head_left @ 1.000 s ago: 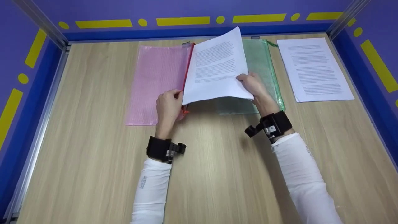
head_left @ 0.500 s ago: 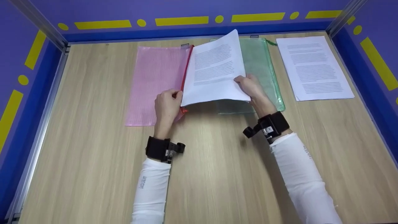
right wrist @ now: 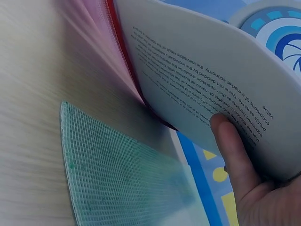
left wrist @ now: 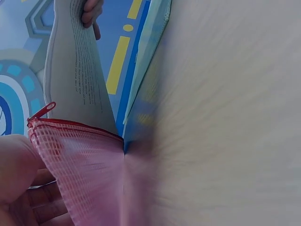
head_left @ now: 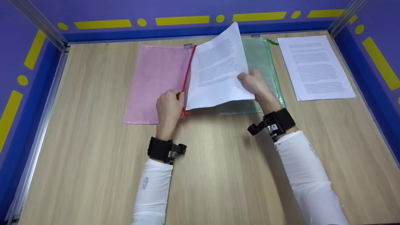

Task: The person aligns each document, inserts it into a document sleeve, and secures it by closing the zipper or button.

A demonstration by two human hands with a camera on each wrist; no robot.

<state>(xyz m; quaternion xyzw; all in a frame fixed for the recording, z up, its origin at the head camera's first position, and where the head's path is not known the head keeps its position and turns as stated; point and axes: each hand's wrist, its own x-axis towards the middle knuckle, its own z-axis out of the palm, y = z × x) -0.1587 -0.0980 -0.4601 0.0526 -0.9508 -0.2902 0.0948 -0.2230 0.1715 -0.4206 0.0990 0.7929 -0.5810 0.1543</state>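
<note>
My left hand (head_left: 170, 104) grips the zip edge of a pink mesh zip pouch (head_left: 153, 75) near its front corner. In the left wrist view the red zipper (left wrist: 80, 125) shows along the raised mouth, its pull at the near end. A stack of printed paper (head_left: 218, 68) tilts up from the table, its left edge right at that mouth. My right hand (head_left: 254, 82) pinches the stack by its right side, thumb on the printed face; the other fingers are hidden behind. In the right wrist view the thumb (right wrist: 230, 146) lies across the lines of text.
A green mesh zip pouch (head_left: 261, 59) lies flat, partly under the lifted stack. To its right rests another stack of printed paper (head_left: 317, 68). Blue and purple panels with yellow marks (head_left: 181, 20) border the wooden table (head_left: 212, 175) at the back and sides.
My right hand dips slightly left and down with the paper stack, then rises back up and right. The pink pouch's zip edge shifts a little right in my left hand's hold.
</note>
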